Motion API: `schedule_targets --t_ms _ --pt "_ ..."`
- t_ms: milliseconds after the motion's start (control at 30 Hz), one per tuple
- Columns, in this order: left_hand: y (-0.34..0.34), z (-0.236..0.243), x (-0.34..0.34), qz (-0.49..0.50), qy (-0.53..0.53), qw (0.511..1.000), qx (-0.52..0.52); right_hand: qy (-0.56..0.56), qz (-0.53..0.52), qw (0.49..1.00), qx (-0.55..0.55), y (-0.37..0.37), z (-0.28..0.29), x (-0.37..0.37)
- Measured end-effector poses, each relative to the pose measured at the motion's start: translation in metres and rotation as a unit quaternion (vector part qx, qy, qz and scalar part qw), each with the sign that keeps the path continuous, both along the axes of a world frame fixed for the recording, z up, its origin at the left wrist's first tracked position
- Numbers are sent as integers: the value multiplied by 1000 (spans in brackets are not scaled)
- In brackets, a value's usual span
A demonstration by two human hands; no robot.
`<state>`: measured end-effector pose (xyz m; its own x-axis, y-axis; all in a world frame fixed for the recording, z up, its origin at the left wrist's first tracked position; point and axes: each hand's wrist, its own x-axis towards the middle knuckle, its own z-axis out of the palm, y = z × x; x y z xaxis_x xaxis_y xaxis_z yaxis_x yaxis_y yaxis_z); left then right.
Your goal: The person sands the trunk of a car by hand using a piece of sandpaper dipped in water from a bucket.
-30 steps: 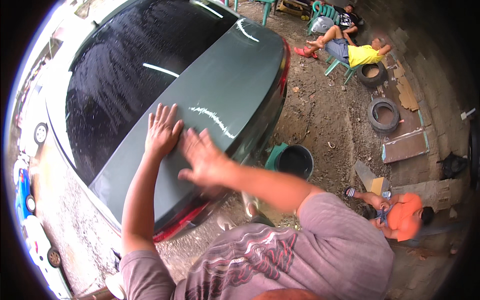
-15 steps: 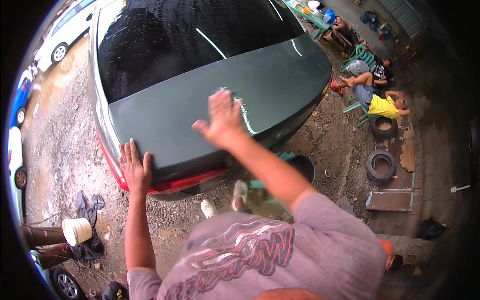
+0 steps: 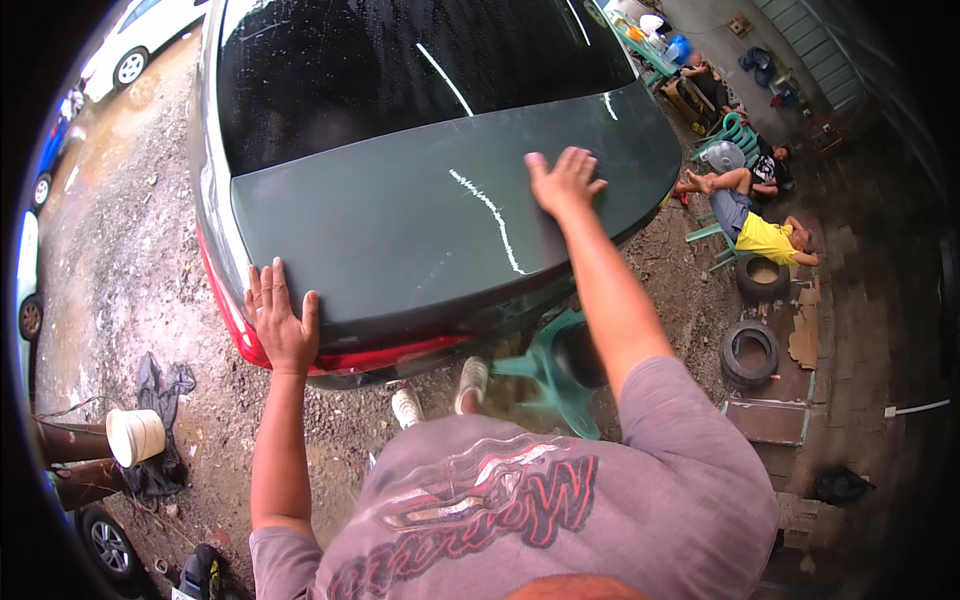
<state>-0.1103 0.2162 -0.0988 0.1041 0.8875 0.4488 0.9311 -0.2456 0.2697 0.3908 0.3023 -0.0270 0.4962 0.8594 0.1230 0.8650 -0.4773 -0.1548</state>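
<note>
A car's dark grey-green trunk lid (image 3: 380,230) with a dull finish lies before me. My left hand (image 3: 284,325) rests flat on its near left corner, fingers stretched out, above the red tail light (image 3: 400,357). Farther right, my right hand (image 3: 568,183) lies on or just over the lid with its fingers spread; whether the palm touches cannot be made out. Neither hand holds anything. Between the hands, a jagged white streak of reflected light crosses the lid. Water drops dot the dark rear window (image 3: 340,90) beyond it.
A green plastic stool (image 3: 550,375) stands by the bumper, right of my shoes. Two tires (image 3: 750,352) lie on the right; people sit on green chairs beyond. At left are a white bucket (image 3: 135,437) and parked cars on wet gravel.
My right hand has moved rightward across the trunk lid, from near its middle toward the right side. My left hand stays at the near left corner. The view has shifted slightly.
</note>
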Motion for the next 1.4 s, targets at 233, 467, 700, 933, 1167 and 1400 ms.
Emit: schedule_targets --t_ms 233,467,700,933,1167,1400 --pt "5 0 -1 -10 -14 1000 1 -24 396 917 30 -18 -8 -280" --pt "7 -9 -7 -12 -25 1000 -5 -3 391 920 31 17 6 -200" --pt "3 -4 -4 -19 -36 999 10 -6 63 997 36 79 5 130" --pt "3 6 4 -17 -42 999 14 39 -47 998 2 84 5 259" --pt "7 0 -1 -32 -38 999 10 -94 74 990 80 62 -1 131" --pt "11 -18 -14 -19 -27 999 26 7 426 904 40 -8 7 -186"
